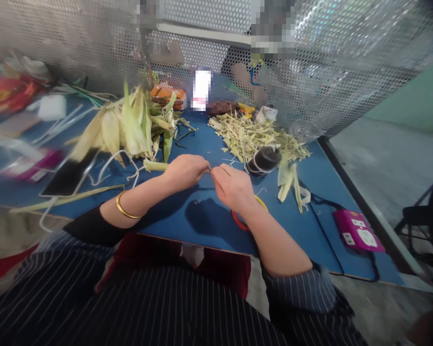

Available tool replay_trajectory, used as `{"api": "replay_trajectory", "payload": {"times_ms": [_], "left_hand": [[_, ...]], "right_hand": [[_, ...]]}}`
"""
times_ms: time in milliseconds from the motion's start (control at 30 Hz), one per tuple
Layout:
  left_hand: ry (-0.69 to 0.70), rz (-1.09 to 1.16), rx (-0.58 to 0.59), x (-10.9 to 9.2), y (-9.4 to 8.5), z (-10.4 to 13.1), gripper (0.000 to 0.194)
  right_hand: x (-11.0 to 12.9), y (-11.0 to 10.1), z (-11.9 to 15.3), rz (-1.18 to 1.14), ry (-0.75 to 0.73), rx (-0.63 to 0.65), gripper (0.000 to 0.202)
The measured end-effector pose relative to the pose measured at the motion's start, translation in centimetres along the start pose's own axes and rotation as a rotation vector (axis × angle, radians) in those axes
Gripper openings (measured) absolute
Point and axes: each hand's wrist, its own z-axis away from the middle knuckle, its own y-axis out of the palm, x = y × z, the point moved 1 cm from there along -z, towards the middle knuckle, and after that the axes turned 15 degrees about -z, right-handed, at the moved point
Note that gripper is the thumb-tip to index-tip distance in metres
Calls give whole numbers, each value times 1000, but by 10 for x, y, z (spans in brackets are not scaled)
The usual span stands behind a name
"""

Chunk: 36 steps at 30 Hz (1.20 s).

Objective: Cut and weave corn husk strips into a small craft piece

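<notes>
My left hand (187, 170) and my right hand (233, 185) meet fingertip to fingertip over the blue table (173, 216). Both are closed in a pinch, and something small and thin between them is too small to make out. A pale green husk piece (155, 166) sticks out to the left from beside my left hand. Just beyond my right hand stands a dark spool (265, 159) with pale thread round it. Partly hidden under my right wrist is a red and yellow ring (240, 221).
Corn husks (130, 125) are heaped at back left, shredded husk (245, 132) at back right. A dark phone (70, 175) with a white cable lies left, a magenta box (359, 230) right. Behind a perforated metal screen (202, 48), another person's arm shows.
</notes>
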Motion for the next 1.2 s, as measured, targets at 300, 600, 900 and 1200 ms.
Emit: {"api": "replay_trajectory", "payload": {"times_ms": [300, 600, 900, 1200], "left_hand": [[93, 472, 49, 6, -23, 2, 23], [-277, 530, -90, 12, -13, -1, 23], [-264, 389, -123, 0, -1, -3, 19], [-268, 305, -144, 0, 3, -3, 20]], "right_hand": [[-33, 1, -5, -802, 627, -163, 16], [-5, 6, -1, -452, 104, -184, 13], [0, 14, -2, -537, 97, -31, 16], [7, 15, -1, -280, -77, 47, 15]]}}
